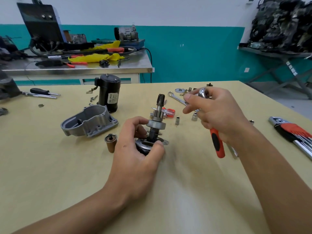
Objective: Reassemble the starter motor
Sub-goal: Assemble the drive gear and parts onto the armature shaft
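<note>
Steel pinion shaft assembly (156,115) stands upright on the pale wooden table (67,166), near centre. Dark splined tip on top, toothed section below, then a wide grey collar, then a round flanged base plate with bolt holes at the bottom.

Left hand (135,146) grips that base, thumb and fingers curled round it from the near-left side.

Right hand (214,112) is just right of the shaft and raised. Its fingers are clamped on a chrome ratchet with orange-and-black handle (217,142). The ratchet head is up by the fingertips and the handle points towards the near edge.

Other starter parts lie to the left:
- Black cylindrical motor body (109,95) upright, far-left of the shaft, label facing the camera.
- Cast aluminium nose housing (89,122) lies just near of the motor body, open cavity up. A dark stub shows inside; can't tell more.
- Small brown cylindrical plunger (111,141) upright, just left of the left hand.

Two loose chrome sockets (177,120) sit between the shaft and the right hand. A small red-handled screwdriver (168,113) lies behind the shaft. A red-holder hex key set (293,132) sits at the far right.
</note>
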